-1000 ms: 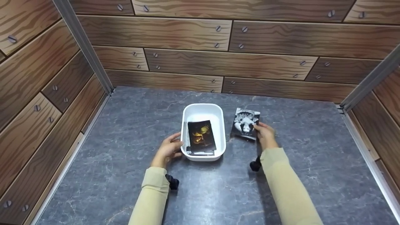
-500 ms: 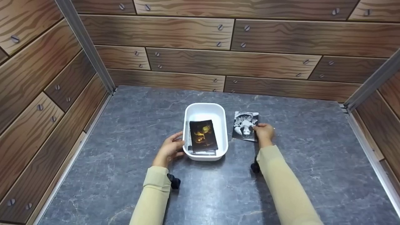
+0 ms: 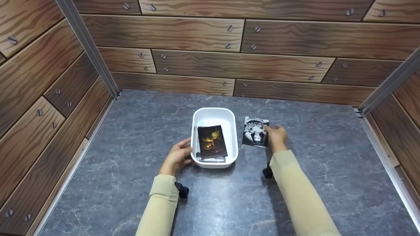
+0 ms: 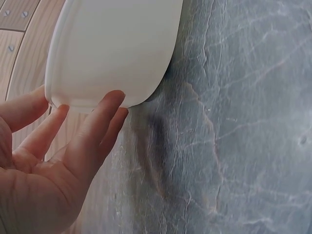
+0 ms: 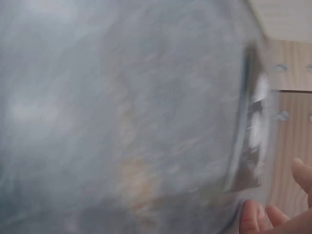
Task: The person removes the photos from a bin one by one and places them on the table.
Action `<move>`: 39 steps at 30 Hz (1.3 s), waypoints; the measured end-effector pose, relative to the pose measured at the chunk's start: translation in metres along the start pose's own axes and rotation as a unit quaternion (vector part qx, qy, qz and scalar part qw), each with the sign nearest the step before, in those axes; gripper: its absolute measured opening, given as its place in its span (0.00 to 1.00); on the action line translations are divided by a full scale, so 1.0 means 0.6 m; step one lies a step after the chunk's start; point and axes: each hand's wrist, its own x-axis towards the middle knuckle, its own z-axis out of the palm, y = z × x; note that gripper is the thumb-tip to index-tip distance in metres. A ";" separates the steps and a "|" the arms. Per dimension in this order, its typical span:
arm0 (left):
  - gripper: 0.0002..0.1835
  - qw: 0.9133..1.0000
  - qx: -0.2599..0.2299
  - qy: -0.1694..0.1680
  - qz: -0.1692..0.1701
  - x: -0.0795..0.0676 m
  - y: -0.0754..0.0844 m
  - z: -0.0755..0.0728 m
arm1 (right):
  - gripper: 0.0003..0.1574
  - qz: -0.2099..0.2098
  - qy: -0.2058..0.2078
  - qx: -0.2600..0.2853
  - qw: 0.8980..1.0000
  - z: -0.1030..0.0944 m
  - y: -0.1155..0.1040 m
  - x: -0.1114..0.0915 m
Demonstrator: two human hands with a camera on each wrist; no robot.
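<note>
B/W print (image 3: 255,133) is on the table (image 3: 147,131), just right of the bin and apart from it; one sheet or several, can't tell, wrist view is blurred. My right hand (image 3: 277,137) is at its right edge, thumb lifted away from the fingers, gap wide; in the head view the thumb tip overlaps the print's edge, contact unclear. White bin (image 3: 215,118) sits left of the print, long side running away from me. In it: dark card (image 3: 212,142) with a yellow-orange picture, slightly tilted, near end of the bin, lying over something flat, mostly hidden. My left hand (image 3: 178,154) is on the bin's left side near the near corner, fingers spread and fairly straight, touching it. Tan sleeves (image 3: 163,193) on both arms, black wrist cams (image 3: 182,190) under the cuffs. Plank-print wall (image 3: 197,62) behind, metal post (image 3: 88,49) in the left corner.
</note>
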 end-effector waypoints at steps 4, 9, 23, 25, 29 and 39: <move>0.29 1.000 -0.002 0.006 -0.004 0.001 -0.001 0.000 | 0.44 -0.012 -0.021 0.074 0.997 0.010 -0.038 -0.015; 0.29 1.000 -0.009 0.000 0.000 0.001 -0.001 0.002 | 0.45 -0.048 -0.071 0.145 0.986 0.043 -0.086 -0.052; 0.29 1.000 -0.001 0.002 0.005 -0.004 0.001 0.004 | 0.46 -0.103 -0.211 0.130 0.963 0.190 -0.062 -0.130; 0.29 1.000 0.002 0.002 0.005 -0.004 0.000 0.004 | 0.51 -0.115 -0.208 0.095 0.967 0.230 -0.014 -0.093; 0.29 1.000 0.007 0.003 0.005 -0.003 -0.004 0.003 | 0.58 -0.099 -0.192 0.018 0.976 0.304 0.070 -0.024; 0.29 1.000 0.027 0.008 0.008 -0.003 0.002 0.005 | 0.63 -0.083 -0.124 -0.155 0.977 0.296 0.049 -0.077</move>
